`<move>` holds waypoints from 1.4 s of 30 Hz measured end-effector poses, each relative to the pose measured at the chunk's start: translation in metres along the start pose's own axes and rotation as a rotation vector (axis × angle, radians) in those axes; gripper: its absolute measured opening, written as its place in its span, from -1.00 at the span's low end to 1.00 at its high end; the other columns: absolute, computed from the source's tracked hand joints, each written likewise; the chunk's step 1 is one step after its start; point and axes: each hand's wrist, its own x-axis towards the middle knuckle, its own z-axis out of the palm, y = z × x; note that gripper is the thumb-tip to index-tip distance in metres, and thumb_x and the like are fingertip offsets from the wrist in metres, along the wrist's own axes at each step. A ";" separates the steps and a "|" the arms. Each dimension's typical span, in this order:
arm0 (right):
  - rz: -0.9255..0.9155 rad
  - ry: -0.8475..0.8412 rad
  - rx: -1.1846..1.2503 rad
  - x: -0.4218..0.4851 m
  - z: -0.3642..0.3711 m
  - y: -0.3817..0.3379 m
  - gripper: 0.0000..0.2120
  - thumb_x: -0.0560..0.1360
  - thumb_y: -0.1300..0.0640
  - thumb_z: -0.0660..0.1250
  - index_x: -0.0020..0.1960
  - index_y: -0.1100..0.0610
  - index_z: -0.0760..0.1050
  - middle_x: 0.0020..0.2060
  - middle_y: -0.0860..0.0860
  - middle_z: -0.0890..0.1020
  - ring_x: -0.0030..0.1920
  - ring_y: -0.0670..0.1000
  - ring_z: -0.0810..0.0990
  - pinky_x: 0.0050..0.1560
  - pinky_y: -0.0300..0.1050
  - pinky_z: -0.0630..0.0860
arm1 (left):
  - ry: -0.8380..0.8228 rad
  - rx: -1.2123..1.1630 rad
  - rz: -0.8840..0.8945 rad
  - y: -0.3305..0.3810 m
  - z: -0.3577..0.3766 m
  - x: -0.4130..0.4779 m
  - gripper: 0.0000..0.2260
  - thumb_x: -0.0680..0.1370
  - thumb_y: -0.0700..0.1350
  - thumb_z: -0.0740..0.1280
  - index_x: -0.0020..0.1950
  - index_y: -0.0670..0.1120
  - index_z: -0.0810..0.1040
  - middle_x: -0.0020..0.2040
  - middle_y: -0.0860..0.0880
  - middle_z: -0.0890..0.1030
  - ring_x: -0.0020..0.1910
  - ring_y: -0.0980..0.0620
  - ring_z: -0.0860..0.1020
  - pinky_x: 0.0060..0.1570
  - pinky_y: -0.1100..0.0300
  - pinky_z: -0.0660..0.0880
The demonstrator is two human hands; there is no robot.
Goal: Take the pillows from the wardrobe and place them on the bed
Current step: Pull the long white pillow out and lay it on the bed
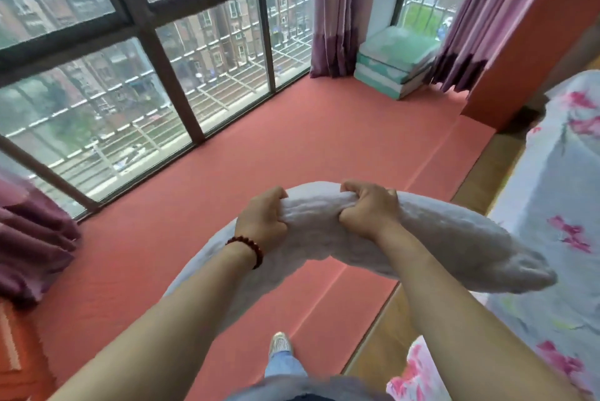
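Note:
A white quilted pillow [454,238] hangs in the air in front of me, bent into an arch with both ends drooping. My left hand [261,222], with a dark red bead bracelet on the wrist, grips its top edge. My right hand [368,209] grips the same edge just to the right. The pillow's right end reaches over the edge of the bed [558,173], which has a pale cover with pink flowers and fills the right side. The wardrobe is out of view.
Red floor mats [276,147] cover the floor below the pillow. A large barred window [130,59] runs along the left. Purple curtains [334,11] hang at the back, with a stack of green-and-white folded mats [393,66] beside them. An orange wall panel [526,37] stands near the bed.

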 end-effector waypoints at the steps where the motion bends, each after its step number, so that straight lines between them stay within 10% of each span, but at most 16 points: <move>1: 0.020 0.018 -0.004 0.013 0.000 0.001 -0.67 0.05 0.12 0.11 -0.20 0.12 0.41 -0.45 0.06 0.56 -0.26 0.19 0.47 -0.09 -0.08 0.26 | -0.010 -0.006 0.033 0.001 -0.001 0.017 -0.71 0.27 -0.29 0.17 -0.13 0.05 0.36 -0.26 0.04 0.46 -0.22 -0.09 0.44 -0.29 0.16 0.25; 12: 0.363 0.157 0.070 0.128 -0.042 0.068 -0.70 0.05 0.14 0.08 -0.24 -0.08 0.36 -0.57 -0.06 0.43 -0.42 -0.11 0.33 -0.06 -0.02 0.29 | -0.078 -0.022 0.408 0.083 0.032 0.198 -0.66 0.23 -0.36 0.19 -0.05 -0.10 0.46 -0.10 -0.07 0.53 -0.11 -0.18 0.46 -0.15 0.00 0.43; 42: 0.711 0.444 0.010 0.492 -0.262 0.420 -0.88 0.12 0.15 0.09 -0.39 -0.05 0.30 -0.55 0.02 0.28 -0.41 0.07 0.28 -0.27 -0.09 0.21 | -0.375 -0.077 0.825 0.476 0.288 0.647 -0.73 0.22 -0.32 0.20 -0.19 -0.01 0.45 -0.31 0.06 0.48 -0.31 -0.04 0.39 -0.44 0.20 0.18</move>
